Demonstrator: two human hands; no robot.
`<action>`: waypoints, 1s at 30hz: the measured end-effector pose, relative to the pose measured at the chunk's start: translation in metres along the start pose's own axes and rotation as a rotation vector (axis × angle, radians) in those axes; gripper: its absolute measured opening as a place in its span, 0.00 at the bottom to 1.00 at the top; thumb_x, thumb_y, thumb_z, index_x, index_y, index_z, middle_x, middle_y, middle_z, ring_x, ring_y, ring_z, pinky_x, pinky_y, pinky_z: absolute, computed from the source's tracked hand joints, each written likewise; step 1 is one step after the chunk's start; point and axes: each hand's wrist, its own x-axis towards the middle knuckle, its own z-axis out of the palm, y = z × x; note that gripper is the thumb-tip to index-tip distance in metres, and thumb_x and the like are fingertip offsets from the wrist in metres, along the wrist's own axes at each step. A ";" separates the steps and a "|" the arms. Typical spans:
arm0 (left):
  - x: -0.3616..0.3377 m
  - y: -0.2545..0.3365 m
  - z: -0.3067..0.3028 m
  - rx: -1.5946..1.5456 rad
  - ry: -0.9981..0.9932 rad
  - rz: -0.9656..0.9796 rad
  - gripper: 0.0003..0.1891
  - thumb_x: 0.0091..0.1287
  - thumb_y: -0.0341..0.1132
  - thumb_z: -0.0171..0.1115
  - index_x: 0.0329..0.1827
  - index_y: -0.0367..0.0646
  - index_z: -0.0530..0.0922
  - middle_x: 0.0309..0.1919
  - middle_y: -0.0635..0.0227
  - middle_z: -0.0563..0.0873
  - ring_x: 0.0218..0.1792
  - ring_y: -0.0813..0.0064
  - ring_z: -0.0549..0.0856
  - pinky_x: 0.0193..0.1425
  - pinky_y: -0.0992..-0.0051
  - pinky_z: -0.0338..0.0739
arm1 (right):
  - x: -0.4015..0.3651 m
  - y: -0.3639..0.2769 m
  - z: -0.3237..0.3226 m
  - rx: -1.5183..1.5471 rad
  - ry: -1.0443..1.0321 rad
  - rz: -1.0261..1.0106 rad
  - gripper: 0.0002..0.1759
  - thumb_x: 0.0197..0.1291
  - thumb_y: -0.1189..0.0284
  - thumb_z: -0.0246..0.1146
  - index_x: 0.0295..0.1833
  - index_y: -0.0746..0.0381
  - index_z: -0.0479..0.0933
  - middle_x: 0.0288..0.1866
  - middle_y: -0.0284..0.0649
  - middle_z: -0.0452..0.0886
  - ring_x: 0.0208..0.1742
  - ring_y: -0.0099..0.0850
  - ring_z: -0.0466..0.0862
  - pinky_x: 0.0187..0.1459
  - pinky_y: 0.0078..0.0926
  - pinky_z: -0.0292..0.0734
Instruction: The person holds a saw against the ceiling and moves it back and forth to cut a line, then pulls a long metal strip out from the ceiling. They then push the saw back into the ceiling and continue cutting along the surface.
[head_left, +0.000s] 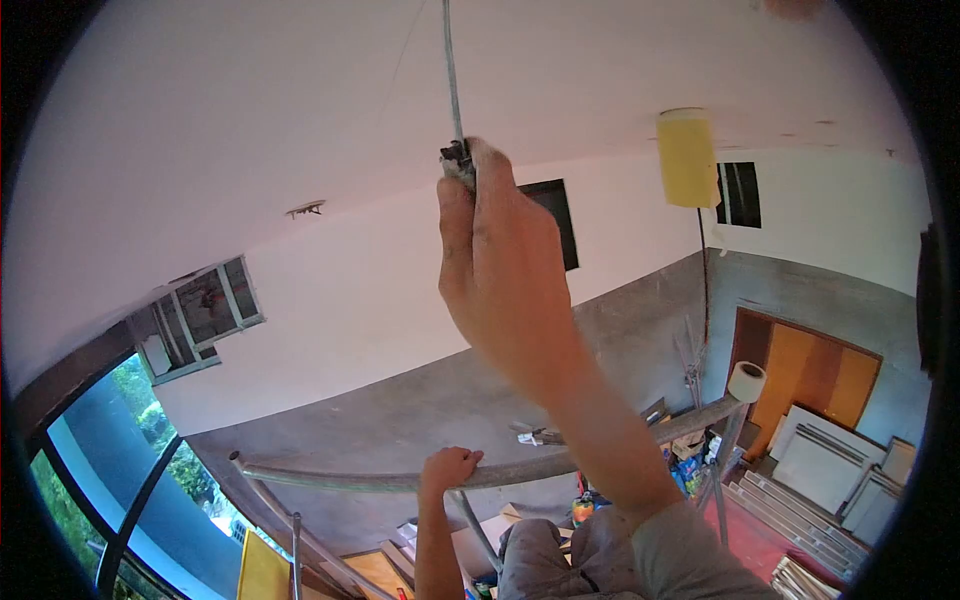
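Observation:
My right hand (pixel 505 235) is raised in front of me, its fingers closed round a small grey piece with a ragged black end (pixel 457 160). From its top a thin grey cord or rod (pixel 452 75) runs up across the pale ceiling. Most of the held piece is hidden in the palm. Lower down, my left hand (pixel 450 468) is wrapped over a grey scaffold rail (pixel 370 481). The rail passes across in front of my legs.
A roll of tape (pixel 747 382) sits at the rail's right end. A yellow cylinder (pixel 687 160) hangs from the ceiling at right. Far below, panels (pixel 825 450) and stacked strips lean near a wooden door (pixel 815 380). Windows (pixel 205 305) are at left.

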 end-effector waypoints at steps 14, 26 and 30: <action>-0.004 0.000 0.004 -0.012 0.054 0.065 0.25 0.70 0.56 0.47 0.42 0.47 0.86 0.44 0.52 0.87 0.48 0.47 0.84 0.54 0.51 0.77 | 0.119 -0.028 -0.005 -0.259 0.061 0.029 0.12 0.66 0.74 0.53 0.42 0.76 0.73 0.36 0.64 0.80 0.39 0.55 0.84 0.41 0.44 0.81; -0.001 -0.002 0.006 0.019 0.103 0.134 0.27 0.72 0.55 0.44 0.40 0.45 0.86 0.40 0.51 0.87 0.45 0.46 0.85 0.51 0.50 0.77 | 0.105 -0.010 -0.007 -0.489 0.075 -0.154 0.11 0.63 0.75 0.53 0.39 0.73 0.75 0.37 0.63 0.80 0.42 0.58 0.82 0.46 0.49 0.77; -0.010 0.000 0.002 0.035 0.137 0.187 0.26 0.72 0.55 0.44 0.41 0.44 0.86 0.39 0.50 0.87 0.44 0.44 0.85 0.51 0.49 0.77 | 0.121 0.003 -0.003 -0.569 0.155 -0.162 0.11 0.61 0.74 0.53 0.39 0.72 0.77 0.37 0.62 0.80 0.42 0.57 0.82 0.46 0.49 0.78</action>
